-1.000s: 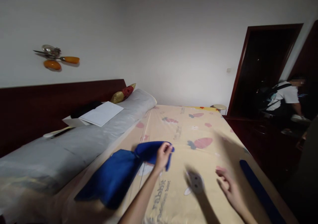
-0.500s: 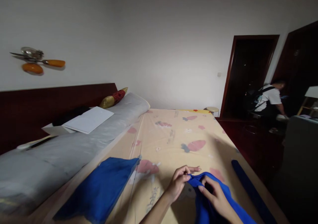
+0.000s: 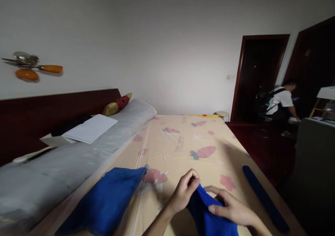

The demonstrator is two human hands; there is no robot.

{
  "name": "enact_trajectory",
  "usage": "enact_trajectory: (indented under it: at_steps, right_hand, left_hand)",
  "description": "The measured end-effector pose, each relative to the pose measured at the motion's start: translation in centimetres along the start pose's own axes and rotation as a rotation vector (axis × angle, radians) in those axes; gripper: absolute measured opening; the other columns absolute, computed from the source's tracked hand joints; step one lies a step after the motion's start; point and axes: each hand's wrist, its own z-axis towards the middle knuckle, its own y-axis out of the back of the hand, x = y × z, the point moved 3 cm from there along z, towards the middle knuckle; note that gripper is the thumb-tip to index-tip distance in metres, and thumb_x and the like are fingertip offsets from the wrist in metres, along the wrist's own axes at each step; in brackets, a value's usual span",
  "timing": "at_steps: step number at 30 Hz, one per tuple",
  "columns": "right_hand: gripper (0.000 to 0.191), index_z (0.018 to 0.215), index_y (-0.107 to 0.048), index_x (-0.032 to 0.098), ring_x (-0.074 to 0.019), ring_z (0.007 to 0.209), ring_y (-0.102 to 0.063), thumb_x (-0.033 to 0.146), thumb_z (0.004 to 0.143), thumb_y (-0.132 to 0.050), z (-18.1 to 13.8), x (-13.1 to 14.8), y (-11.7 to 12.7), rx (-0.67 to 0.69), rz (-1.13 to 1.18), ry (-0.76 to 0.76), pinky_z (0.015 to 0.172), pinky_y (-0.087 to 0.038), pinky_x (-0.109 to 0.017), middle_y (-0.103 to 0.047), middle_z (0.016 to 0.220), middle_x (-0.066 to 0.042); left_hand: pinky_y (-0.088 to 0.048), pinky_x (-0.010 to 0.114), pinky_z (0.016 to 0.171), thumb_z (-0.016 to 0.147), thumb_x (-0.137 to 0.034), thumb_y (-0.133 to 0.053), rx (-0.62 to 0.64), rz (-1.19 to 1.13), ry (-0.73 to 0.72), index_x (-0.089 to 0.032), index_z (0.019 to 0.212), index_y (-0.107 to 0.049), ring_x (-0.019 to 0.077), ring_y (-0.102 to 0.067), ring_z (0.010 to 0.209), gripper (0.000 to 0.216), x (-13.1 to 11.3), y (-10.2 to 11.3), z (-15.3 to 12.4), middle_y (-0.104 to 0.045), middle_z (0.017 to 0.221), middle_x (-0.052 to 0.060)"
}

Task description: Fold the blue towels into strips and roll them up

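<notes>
Between my two hands hangs a piece of blue cloth [image 3: 206, 211], its lower end cut off by the frame. My left hand [image 3: 186, 189] pinches its top corner between thumb and fingers. On the cloth's right edge, my right hand [image 3: 230, 206] grips it with the thumb in front and the fingers behind. A second blue cloth [image 3: 104, 197] lies spread on the patterned bed sheet [image 3: 178, 166] to the left. Along the right side of the bed rests a long, narrow, dark blue strip [image 3: 264, 197], perhaps folded or rolled cloth.
A grey bolster [image 3: 78, 162] runs along the headboard [image 3: 52, 107], with a white booklet [image 3: 90, 128] and a red-gold cushion [image 3: 117, 104] on it. A round stool [image 3: 222, 114] stands beyond the bed. At the right, a person [image 3: 281, 101] wearing a backpack sits near a doorway.
My right hand has shifted its hold on the cloth, and the cloth now hangs lower from my left hand's pinch. The view has turned slightly.
</notes>
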Motion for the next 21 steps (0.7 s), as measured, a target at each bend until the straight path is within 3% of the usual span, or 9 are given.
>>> enact_trajectory:
  at_steps: [3,6,9,12,16,19,21]
  right_hand:
    - [0.046,0.098,-0.065,0.019,-0.0121,0.066,-0.049,0.059,0.074,-0.066,0.3,-0.7,-0.8,0.169,0.129,0.002,0.065,-0.042,-0.024,-0.053,0.070,0.003]
    - [0.052,0.107,-0.061,0.019,-0.0081,0.051,-0.048,0.062,0.080,-0.058,1.0,-2.5,-1.6,0.094,0.375,-0.044,0.052,-0.038,-0.020,-0.052,0.059,0.005]
    - [0.063,0.126,-0.047,0.019,-0.0087,0.038,-0.047,0.060,0.080,-0.060,1.7,-3.3,-2.4,0.070,0.471,-0.022,0.039,-0.032,-0.019,-0.053,0.053,0.007]
    - [0.056,0.115,-0.052,0.018,-0.0084,0.037,-0.047,0.055,0.076,-0.068,2.1,-2.7,-2.7,0.058,0.381,0.045,0.038,-0.031,-0.019,-0.050,0.051,0.008]
    - [0.036,0.075,-0.055,0.019,-0.0073,0.051,-0.045,0.049,0.072,-0.073,2.0,-1.8,-1.8,-0.141,0.141,0.088,0.050,-0.034,-0.021,-0.044,0.058,0.007]
    - [0.038,0.066,-0.047,0.020,-0.0118,0.073,-0.046,0.047,0.073,-0.072,1.6,-1.4,-0.8,-0.285,-0.036,0.204,0.068,-0.038,-0.024,-0.047,0.072,0.003]
    - [0.038,0.066,-0.045,0.021,-0.0139,0.080,-0.047,0.048,0.077,-0.068,1.2,-1.3,0.0,-0.299,-0.034,0.231,0.072,-0.038,-0.026,-0.049,0.079,0.001]
  left_hand:
    - [-0.036,0.025,0.069,0.088,-0.042,-0.048,0.009,0.062,-0.022,-0.021,0.076,-0.047,0.0113,-0.043,0.071,0.024,-0.9,-0.4,-0.5,-0.045,0.073,-0.004]
    - [-0.038,0.026,0.074,0.089,-0.039,-0.049,0.010,0.060,-0.078,-0.021,0.078,-0.048,0.0122,-0.047,0.076,0.021,-1.5,-0.7,-0.9,-0.048,0.077,-0.002]
    - [-0.039,0.026,0.077,0.089,-0.036,-0.051,0.011,0.072,-0.142,-0.021,0.078,-0.049,0.0128,-0.050,0.081,0.018,-2.1,-0.9,-0.9,-0.049,0.082,-0.001]
    - [-0.039,0.026,0.079,0.088,-0.033,-0.052,0.001,0.121,-0.176,-0.021,0.078,-0.051,0.0131,-0.051,0.085,0.015,-2.4,-1.0,-0.8,-0.049,0.085,0.000]
    - [-0.039,0.026,0.080,0.088,-0.033,-0.053,-0.012,0.164,-0.177,-0.022,0.077,-0.051,0.0131,-0.051,0.087,0.016,-2.3,-0.6,-0.8,-0.049,0.086,0.000]
    - [-0.039,0.026,0.078,0.087,-0.033,-0.054,0.018,0.224,-0.107,-0.022,0.074,-0.050,0.0120,-0.051,0.083,0.017,-1.8,0.1,-0.9,-0.050,0.083,-0.002]
    - [-0.039,0.025,0.076,0.079,-0.032,-0.065,0.093,0.269,-0.003,-0.023,0.078,-0.052,0.0119,-0.051,0.081,0.016,-1.3,0.7,-0.9,-0.052,0.082,-0.004]
